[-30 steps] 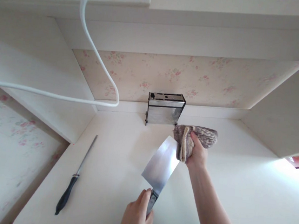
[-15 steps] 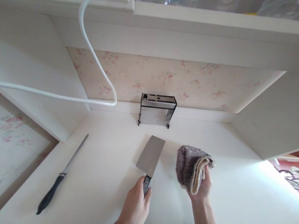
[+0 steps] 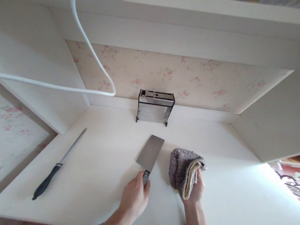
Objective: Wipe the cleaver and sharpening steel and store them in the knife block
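A: Left hand point(image 3: 134, 194) wrapped round the handle of the cleaver point(image 3: 150, 152), right hand point(image 3: 198, 188) clutching the folded cloth point(image 3: 182, 167)!

B: And they've split! A second ago cloth met blade; now there's bare counter point(image 3: 162, 184) between them.

A: So that contact's over, I'd judge: blade clear, mid-counter.

B: Resting or hovering? Can't tell. Honing steel point(image 3: 54, 170) lying off left, untouched.

A: Farthest back, the metal box point(image 3: 155, 107) stands near the flowered wall point(image 3: 208, 82).

No legible lettering, no readable label, brand, number or sign — on any surface in view
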`<act>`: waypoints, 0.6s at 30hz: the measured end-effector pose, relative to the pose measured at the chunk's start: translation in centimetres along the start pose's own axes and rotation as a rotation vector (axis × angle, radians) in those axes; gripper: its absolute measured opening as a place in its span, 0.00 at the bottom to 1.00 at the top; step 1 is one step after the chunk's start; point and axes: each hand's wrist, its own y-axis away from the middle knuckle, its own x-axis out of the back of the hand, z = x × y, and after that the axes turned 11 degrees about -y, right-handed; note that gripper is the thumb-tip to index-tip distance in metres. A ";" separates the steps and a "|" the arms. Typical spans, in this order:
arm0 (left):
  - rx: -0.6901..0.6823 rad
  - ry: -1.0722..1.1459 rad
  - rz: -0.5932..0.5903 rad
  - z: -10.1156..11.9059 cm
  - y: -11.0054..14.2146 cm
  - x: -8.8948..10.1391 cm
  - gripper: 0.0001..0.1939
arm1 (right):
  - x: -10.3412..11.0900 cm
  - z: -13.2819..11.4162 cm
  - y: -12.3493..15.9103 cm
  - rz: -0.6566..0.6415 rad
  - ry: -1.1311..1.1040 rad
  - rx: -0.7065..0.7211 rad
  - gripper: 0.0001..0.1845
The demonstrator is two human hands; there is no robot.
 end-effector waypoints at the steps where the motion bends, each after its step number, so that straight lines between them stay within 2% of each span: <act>1: -0.006 -0.022 -0.002 0.2 0.0 0.0 0.16 | -0.1 0.0 0.1 0.005 -0.013 -0.014 0.12; 8: -0.023 -0.207 0.005 1.2 -0.4 0.5 0.15 | -0.5 -0.4 0.6 0.010 -0.067 -0.066 0.17; 12: -0.080 -0.298 -0.057 1.8 -1.3 1.1 0.14 | -0.3 -0.4 0.4 -0.025 -0.051 -0.044 0.17; 16: -0.138 -0.270 -0.117 2.5 -1.9 1.1 0.14 | 1.1 -0.5 -0.2 -0.035 -0.038 -0.064 0.15; 18: -0.161 -0.239 -0.130 2.9 -2.0 0.9 0.15 | 2.3 -0.7 -0.5 -0.113 0.058 -0.032 0.14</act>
